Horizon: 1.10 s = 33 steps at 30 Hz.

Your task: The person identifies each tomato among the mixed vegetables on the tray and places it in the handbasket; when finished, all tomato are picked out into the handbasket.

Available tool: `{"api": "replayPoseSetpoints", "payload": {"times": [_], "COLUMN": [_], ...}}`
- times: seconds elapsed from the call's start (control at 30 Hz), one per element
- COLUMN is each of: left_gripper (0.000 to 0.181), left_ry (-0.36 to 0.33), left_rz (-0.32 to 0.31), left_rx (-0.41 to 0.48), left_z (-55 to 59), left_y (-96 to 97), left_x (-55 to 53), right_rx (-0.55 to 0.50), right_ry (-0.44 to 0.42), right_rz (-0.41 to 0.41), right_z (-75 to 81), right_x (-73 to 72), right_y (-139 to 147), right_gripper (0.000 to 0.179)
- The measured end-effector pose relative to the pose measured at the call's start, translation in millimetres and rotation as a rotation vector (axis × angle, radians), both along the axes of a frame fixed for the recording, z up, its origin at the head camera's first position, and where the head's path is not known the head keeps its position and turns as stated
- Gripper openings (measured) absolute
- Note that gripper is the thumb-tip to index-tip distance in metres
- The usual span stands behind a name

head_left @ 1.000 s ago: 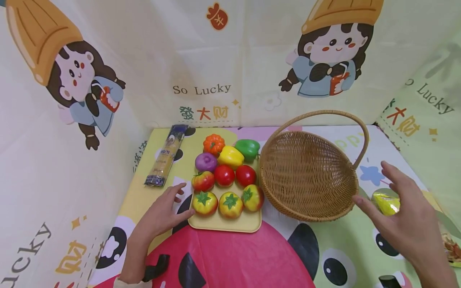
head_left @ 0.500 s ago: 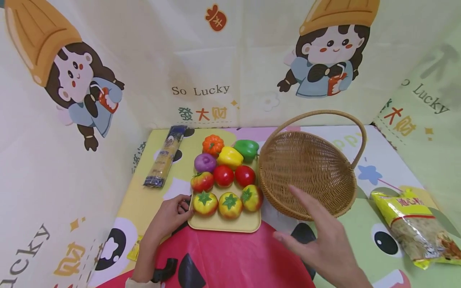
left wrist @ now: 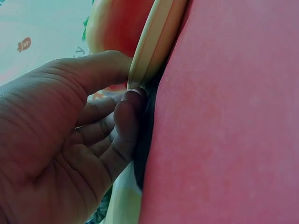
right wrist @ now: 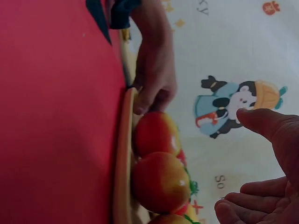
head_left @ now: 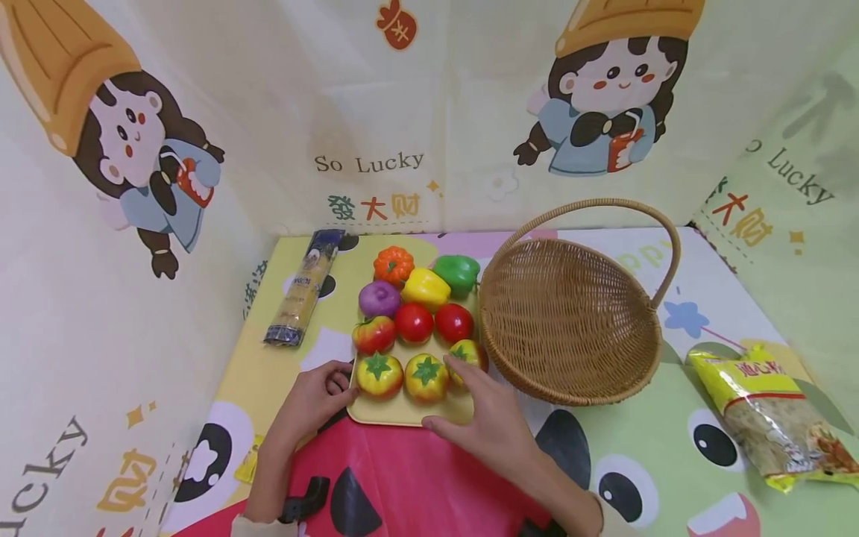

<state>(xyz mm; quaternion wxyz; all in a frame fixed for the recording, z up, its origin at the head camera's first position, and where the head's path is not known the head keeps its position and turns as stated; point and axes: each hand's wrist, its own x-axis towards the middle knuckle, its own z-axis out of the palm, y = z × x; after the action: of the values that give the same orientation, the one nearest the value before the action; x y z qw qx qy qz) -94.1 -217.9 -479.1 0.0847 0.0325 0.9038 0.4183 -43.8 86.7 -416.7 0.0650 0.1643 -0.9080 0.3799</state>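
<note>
Pale yellow plastic-looking tray [head_left: 396, 414] sits on the bench [head_left: 429, 477], loaded with what look like toy veggies. Left hand [head_left: 312, 399] has its grip on the tray's left rim near the front — thumb and fingertips pinching the edge between them. Right hand [head_left: 493, 418] is over the tray's near right corner, grip spread wide, thumb well away from the forefinger; it partly hides one of three yellow-red tomatoes [head_left: 426, 377] at the tray's front, can't tell if it's touching it. Behind those on the tray: two red tomatoes [head_left: 414, 323], purple onion [head_left: 379, 299], yellow pepper [head_left: 426, 289], then an orange pumpkin [head_left: 393, 266] and green pepper [head_left: 457, 274] at the far end. Wicker basket [head_left: 570, 321] is just right of the tray, yellow-topped bag [head_left: 772, 418] farther right — pasta packet [head_left: 305, 291] is left of it.
</note>
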Motion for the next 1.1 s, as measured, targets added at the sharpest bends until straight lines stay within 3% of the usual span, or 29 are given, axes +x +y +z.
{"api": "replayPoseSetpoints", "payload": {"times": [0.37, 0.67, 1.1], "left_gripper": [0.029, 0.03, 0.03], "left_ry": [0.001, -0.001, -0.001], "left_rz": [0.014, 0.021, 0.025], "left_rx": [0.004, -0.002, -0.015], "left_z": [-1.5, 0.4, -0.9], "left_y": [1.5, 2.3, 1.8], "left_x": [1.2, 1.1, 0.1], "right_rx": [0.053, 0.103, 0.168], "right_ry": [-0.012, 0.033, 0.009], "right_rz": [0.01, 0.008, 0.016], "right_z": [-17.5, -23.7, -26.0], "right_x": [-13.4, -24.3, -36.5], "right_y": [-13, -16, -22], "right_gripper": [0.085, 0.087, 0.084]}}
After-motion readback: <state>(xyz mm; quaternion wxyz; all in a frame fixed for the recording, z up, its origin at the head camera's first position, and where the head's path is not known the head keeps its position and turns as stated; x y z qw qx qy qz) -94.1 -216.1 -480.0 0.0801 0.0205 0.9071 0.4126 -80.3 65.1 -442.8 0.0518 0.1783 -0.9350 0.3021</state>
